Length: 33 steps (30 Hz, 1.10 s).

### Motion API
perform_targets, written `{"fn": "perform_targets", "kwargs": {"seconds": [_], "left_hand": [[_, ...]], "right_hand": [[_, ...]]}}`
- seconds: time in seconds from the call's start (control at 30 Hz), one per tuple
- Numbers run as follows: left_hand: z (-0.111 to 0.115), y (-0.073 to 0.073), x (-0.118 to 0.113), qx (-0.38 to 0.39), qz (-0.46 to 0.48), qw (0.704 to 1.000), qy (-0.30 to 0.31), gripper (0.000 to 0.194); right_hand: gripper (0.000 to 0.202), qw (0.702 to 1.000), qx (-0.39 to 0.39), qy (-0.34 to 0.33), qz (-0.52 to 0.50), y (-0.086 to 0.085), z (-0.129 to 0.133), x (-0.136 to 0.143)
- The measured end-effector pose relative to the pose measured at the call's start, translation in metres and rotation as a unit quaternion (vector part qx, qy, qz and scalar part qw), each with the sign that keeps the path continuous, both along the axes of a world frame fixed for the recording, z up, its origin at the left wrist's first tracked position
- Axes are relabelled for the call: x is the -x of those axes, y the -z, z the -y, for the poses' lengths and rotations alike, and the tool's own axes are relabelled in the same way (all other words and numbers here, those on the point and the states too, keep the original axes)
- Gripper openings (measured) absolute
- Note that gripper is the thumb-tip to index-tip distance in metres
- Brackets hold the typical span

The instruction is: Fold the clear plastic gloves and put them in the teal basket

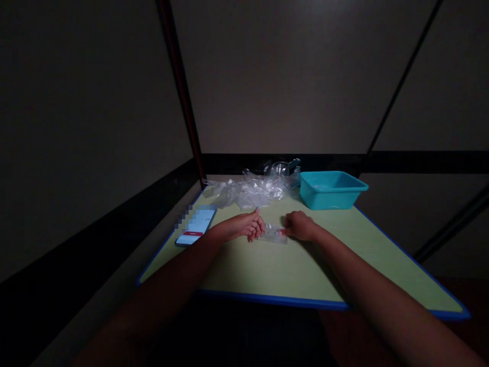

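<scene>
A small clear plastic bag lies on the table between my hands. My left hand is at the bag's left end, its side resting down and its fingers curled; whether anything is inside them is hidden. My right hand has its fingers bent together at the bag's right edge, with a fingertip touching the plastic near a small bluish mark. Behind my hands spreads a heap of crumpled clear plastic bags.
The light green table has a blue edge. A phone with a lit screen lies on the left. At the back right stands a turquoise basin. Dark panelled walls rise behind the table and on the left.
</scene>
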<state>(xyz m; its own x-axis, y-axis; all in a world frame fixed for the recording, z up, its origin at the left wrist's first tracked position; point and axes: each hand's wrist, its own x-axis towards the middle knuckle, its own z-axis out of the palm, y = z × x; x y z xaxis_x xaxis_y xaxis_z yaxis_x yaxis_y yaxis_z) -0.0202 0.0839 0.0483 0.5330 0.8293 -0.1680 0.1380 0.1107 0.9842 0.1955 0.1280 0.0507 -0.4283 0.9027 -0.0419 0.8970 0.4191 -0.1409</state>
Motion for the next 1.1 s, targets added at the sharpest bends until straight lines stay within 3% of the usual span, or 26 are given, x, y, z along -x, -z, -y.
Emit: {"fn": "perform_targets", "kwargs": {"seconds": [0.13,0.23,0.33,0.53,0.63,0.73,0.83,0.9,0.97,1.03,1.1], "left_hand": [[-0.003,0.001,0.000,-0.048,0.012,0.994,-0.093,0.054],[-0.002,-0.001,-0.001,-0.056,0.073,0.987,-0.134,0.051],[-0.001,-0.003,-0.002,-0.015,0.110,0.987,-0.116,0.056],[-0.001,0.000,-0.002,0.053,0.084,0.991,-0.094,0.067],[-0.002,0.001,-0.001,0.060,0.092,0.990,-0.088,0.067],[-0.002,0.001,0.000,0.062,0.090,0.991,-0.082,0.066],[-0.003,0.002,-0.001,0.048,0.078,0.992,-0.087,0.063],[-0.003,0.004,-0.002,0.008,0.057,0.992,-0.115,0.056],[-0.004,0.006,-0.003,-0.083,0.009,0.984,-0.159,0.046],[-0.005,0.008,-0.004,-0.223,-0.080,0.954,-0.185,0.033],[-0.006,0.010,-0.007,-0.359,-0.174,0.901,-0.172,0.022]], "right_hand": [[0.025,1.000,0.011,-0.006,-0.002,0.001,-0.001,0.001],[0.022,0.999,0.015,-0.005,-0.029,0.001,-0.001,0.001],[0.019,0.997,0.021,0.005,-0.071,0.002,0.000,0.001],[0.021,0.969,0.075,-0.016,-0.235,0.006,-0.002,0.003],[0.014,0.972,0.060,-0.021,-0.226,0.007,-0.006,0.002],[0.027,0.983,0.028,-0.028,-0.179,0.007,-0.008,0.001],[0.022,0.981,0.035,-0.045,-0.183,0.007,-0.008,0.000],[0.014,0.976,0.043,-0.055,-0.208,0.009,-0.008,0.001],[0.008,0.968,0.048,-0.064,-0.239,0.010,-0.008,0.002],[0.005,0.961,0.057,-0.072,-0.262,0.012,-0.008,0.003],[0.005,0.956,0.065,-0.080,-0.274,0.014,-0.008,0.004]]}}
